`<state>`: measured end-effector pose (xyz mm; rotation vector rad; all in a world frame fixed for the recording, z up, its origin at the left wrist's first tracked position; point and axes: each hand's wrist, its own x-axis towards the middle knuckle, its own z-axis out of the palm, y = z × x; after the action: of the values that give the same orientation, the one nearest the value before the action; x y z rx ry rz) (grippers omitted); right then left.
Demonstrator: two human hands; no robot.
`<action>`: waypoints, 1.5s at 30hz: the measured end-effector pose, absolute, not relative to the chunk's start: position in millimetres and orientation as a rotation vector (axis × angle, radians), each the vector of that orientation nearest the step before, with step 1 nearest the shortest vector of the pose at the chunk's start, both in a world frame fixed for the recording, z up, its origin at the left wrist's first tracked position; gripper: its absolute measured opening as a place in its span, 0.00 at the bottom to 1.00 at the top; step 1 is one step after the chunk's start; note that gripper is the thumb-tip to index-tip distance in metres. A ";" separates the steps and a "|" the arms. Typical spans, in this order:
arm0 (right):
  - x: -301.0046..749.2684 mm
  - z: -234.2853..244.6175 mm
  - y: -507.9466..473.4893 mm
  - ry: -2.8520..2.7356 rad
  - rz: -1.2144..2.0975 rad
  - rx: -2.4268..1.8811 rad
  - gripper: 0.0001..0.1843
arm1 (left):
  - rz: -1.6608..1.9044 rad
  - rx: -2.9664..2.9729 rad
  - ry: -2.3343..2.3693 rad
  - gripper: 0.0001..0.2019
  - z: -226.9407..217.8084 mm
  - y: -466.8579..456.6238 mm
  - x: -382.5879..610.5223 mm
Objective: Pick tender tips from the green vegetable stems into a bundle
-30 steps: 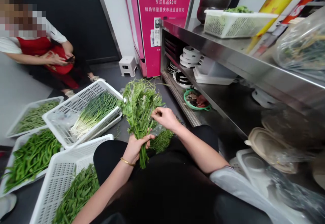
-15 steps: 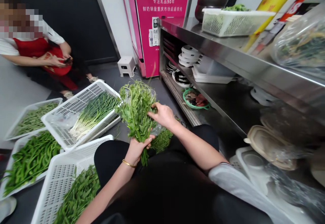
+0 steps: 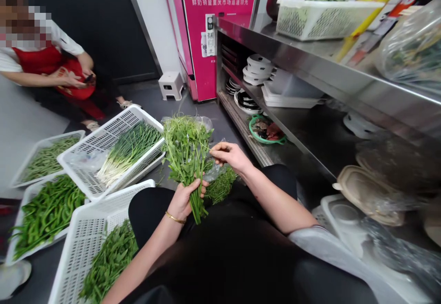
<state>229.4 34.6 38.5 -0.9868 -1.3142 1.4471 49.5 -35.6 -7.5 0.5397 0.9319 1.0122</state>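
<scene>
In the head view, the left hand (image 3: 184, 198) is wrapped around the lower stems of a bunch of leafy greens (image 3: 186, 150), thumb across the front, with the stem ends poking out below the fist and the leaves fanned out above it. A gold bracelet (image 3: 175, 218) circles that wrist. The right hand (image 3: 230, 158) is beside the bunch's right edge, thumb and forefinger brought together where a thin strand seems to reach them; I cannot tell whether they grip it. Just below the right hand lie a clear plastic bag (image 3: 214, 171) and a heap of thin green stems (image 3: 222, 187).

Left of the left hand is a white basket (image 3: 77, 235) of loose leaves (image 3: 110, 258). Beyond it, farther left, are green peppers (image 3: 51, 212) and green beans (image 3: 51, 157) in baskets, and spring onions (image 3: 132, 150) in another. Well past these, a person in a red apron (image 3: 44, 63) holds a phone (image 3: 88, 79). Ahead and right of the right hand, a green basket (image 3: 252, 134) sits on a low shelf (image 3: 241, 115).
</scene>
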 end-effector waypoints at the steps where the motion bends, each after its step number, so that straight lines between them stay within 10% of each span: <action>1: 231.7 40.8 27.7 -1.394 1.406 -0.968 0.13 | 1.016 0.539 0.934 0.16 -8.2 -35.2 50.0; 9: 257.7 62.8 -12.7 -2.325 1.828 -0.443 0.15 | 1.069 0.533 0.942 0.15 -14.8 -33.4 48.2; 16: 223.8 54.4 38.6 -1.889 0.636 -1.336 0.12 | 1.065 0.657 1.010 0.14 -13.5 -37.5 55.5; 23: 217.2 29.1 38.4 -1.865 0.807 -1.250 0.09 | 1.075 0.593 1.053 0.15 -12.1 -39.0 53.7; 35: 222.1 8.3 32.4 -2.385 0.117 -1.200 0.11 | 1.042 0.641 1.141 0.13 -17.9 -32.8 57.6; 45: 259.5 45.4 40.9 -1.523 1.779 -1.129 0.16 | 0.753 0.995 1.184 0.11 -11.8 -22.5 12.8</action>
<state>259.5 40.9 45.4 -1.1291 -1.5229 1.7787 12.8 -22.5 -11.8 0.9949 1.1842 0.7530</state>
